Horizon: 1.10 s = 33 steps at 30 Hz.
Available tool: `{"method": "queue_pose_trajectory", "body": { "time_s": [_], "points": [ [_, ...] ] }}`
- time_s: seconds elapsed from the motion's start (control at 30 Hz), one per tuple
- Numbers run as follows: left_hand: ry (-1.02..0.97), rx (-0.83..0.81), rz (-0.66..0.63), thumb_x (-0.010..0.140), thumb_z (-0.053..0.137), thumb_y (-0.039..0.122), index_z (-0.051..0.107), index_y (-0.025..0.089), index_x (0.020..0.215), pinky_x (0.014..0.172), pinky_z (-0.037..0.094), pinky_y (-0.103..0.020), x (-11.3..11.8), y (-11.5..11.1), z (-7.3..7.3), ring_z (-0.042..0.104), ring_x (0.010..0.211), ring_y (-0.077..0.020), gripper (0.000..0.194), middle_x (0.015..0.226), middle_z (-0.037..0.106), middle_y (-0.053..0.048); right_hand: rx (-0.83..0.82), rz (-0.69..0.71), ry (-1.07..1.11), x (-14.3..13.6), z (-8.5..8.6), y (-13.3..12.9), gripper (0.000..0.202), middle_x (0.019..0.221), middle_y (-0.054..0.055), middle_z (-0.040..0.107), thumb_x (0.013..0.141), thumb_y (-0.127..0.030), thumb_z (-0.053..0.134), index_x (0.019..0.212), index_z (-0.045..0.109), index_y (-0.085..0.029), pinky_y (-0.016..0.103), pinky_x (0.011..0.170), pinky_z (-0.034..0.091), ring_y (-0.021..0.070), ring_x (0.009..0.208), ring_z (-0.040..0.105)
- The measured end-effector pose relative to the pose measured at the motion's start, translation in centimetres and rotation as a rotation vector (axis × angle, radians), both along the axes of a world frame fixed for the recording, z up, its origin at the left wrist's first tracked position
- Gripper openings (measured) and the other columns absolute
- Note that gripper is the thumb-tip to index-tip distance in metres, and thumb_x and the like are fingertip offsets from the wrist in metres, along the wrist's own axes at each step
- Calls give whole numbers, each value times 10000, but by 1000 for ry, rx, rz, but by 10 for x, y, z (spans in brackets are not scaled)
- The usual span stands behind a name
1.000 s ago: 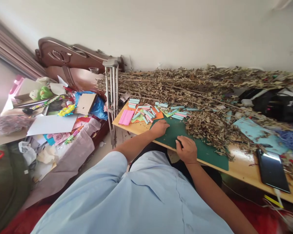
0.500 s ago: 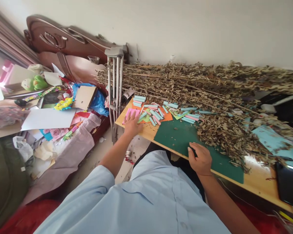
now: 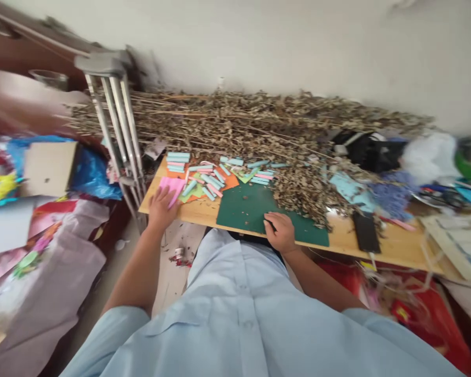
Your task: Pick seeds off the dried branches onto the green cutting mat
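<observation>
My left hand (image 3: 162, 209) lies on the near-left part of a pink sheet of paper (image 3: 176, 188), its fingers stretched out. My right hand (image 3: 280, 230) rests at the front edge of a green mat (image 3: 239, 209), fingers loosely bent and thumb apart, with nothing visible in it. Between and beyond the hands, several blue and pink paper rolls (image 3: 213, 183) are scattered over orange paper (image 3: 231, 181) and green sheets. A small stack of rolls (image 3: 261, 178) sits at the mat's far edge. Dried leaves (image 3: 304, 196) cover the mat's right part.
Long dried plant stalks (image 3: 220, 118) run along the wall. Crutches (image 3: 115, 115) stand left of the wooden table (image 3: 200, 209). To the right lie a black phone (image 3: 366, 233) with a cable, blue paper (image 3: 351, 189) and a white plastic bag (image 3: 429, 157). A cluttered bed (image 3: 66, 262) is at far left.
The view has swung to the right, bringing in the table's right end. My left hand has slid toward the near edge of the pink paper, uncovering more of it. My right hand stays on the mat.
</observation>
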<state>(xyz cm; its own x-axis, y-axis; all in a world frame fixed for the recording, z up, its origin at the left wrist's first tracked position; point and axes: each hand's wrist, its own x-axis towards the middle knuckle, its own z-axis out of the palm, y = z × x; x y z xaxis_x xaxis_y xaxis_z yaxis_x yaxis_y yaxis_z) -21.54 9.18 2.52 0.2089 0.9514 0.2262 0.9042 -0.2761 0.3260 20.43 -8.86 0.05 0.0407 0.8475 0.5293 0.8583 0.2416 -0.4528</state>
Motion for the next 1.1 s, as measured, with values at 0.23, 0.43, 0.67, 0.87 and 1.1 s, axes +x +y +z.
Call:
{"method": "queue_pose_trajectory", "body": {
  "time_s": [0.23, 0.43, 0.67, 0.87, 1.1],
  "points": [
    [-213, 215, -55, 868, 641, 443, 716, 343, 1159, 1222, 346, -504, 64, -27, 22, 491, 1417, -252, 317, 1359, 671, 34, -52, -7, 24, -3, 2, 4, 207, 1099, 87, 768, 963, -241, 556, 1098, 713, -231, 471, 1023, 513, 246, 1139, 676],
    [-327, -11, -469, 950, 581, 424, 772, 280, 1050, 1069, 490, -446, 182, -62, 15, 666, 1095, -229, 260, 1075, 774, -26, -19, -32, 20, -3, 1, 5, 193, 1110, 84, 760, 958, -247, 568, 1090, 710, -235, 455, 1003, 507, 240, 1103, 669],
    [-313, -63, -665, 938, 626, 341, 690, 252, 1281, 1130, 463, -406, 283, -55, 29, 608, 1271, -240, 360, 1378, 654, -84, 0, -80, -64, -2, 0, 7, 166, 895, 71, 730, 951, -238, 544, 917, 704, -208, 401, 859, 481, 225, 887, 616],
    [17, -73, -715, 808, 766, 541, 366, 309, 1575, 1049, 490, -473, 349, -38, 39, 527, 1347, -399, 896, 1651, 283, -191, 8, -124, -127, -2, -4, 8, 135, 812, 62, 701, 906, -211, 576, 839, 694, -214, 379, 813, 447, 225, 830, 589],
    [147, 9, -701, 918, 650, 401, 539, 264, 1447, 1019, 488, -455, 353, -37, 17, 605, 1202, -337, 557, 1463, 504, -195, 38, -195, 46, 24, 0, -7, 168, 876, 35, 750, 932, -214, 569, 921, 732, -250, 341, 829, 515, 198, 838, 664]
  ]
}}
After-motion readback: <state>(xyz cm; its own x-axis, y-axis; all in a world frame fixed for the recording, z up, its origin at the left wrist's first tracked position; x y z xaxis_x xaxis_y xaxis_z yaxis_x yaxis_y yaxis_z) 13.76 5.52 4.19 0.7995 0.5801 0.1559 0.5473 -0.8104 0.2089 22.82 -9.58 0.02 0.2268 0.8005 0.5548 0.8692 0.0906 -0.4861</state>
